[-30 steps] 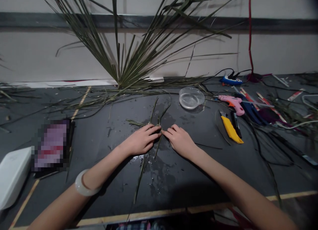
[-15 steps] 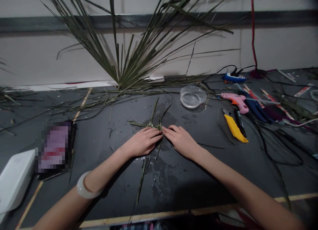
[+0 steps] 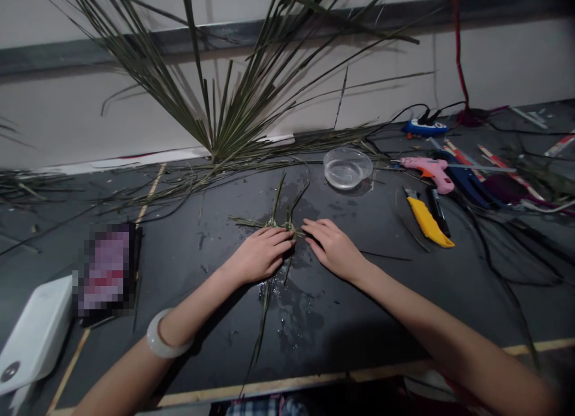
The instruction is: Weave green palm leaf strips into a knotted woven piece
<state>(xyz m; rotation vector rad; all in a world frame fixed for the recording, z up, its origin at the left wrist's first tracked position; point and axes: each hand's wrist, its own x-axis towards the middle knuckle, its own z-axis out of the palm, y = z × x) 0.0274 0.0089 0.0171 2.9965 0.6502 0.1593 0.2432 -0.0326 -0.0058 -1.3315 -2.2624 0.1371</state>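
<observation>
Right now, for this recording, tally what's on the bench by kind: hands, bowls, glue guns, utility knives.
Hands: 2 (left hand, right hand)
Bowls: 1
Glue guns: 1
Utility knives: 1
Total: 5

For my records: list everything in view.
Table: one, dark grey, wet near the hands.
Palm frond fan: one, green, at the wall.
Palm strips: several, green, crossed at the hands.
Glass bowl: one, clear, beyond the hands.
Glue gun: one, pink, to the right.
Utility knife: one, yellow, by the glue gun.
Power strip: one, blue, by the wall.
Box: one, white, front left.
Pixelated item: one, colour unclear, beside the box.
Bangle: one, pale, left wrist.
Left hand: one, bare, on the strips.
Right hand: one, bare, beside the strips.
</observation>
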